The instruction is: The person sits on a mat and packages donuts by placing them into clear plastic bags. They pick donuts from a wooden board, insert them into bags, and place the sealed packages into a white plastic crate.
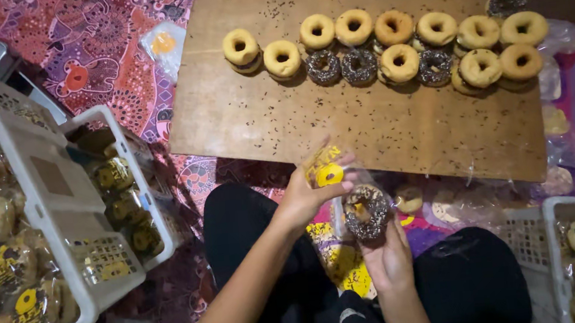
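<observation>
Fingers of the left hand (307, 193) pinch a clear plastic bag (329, 172); right hand (387, 259) fingers grip a chocolate-sprinkled doughnut (367, 211) below the wooden board (339, 126).

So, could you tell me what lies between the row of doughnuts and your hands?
In the head view, only bare wooden board strewn with dark sprinkles separates the doughnuts from the left hand and right hand.
</observation>
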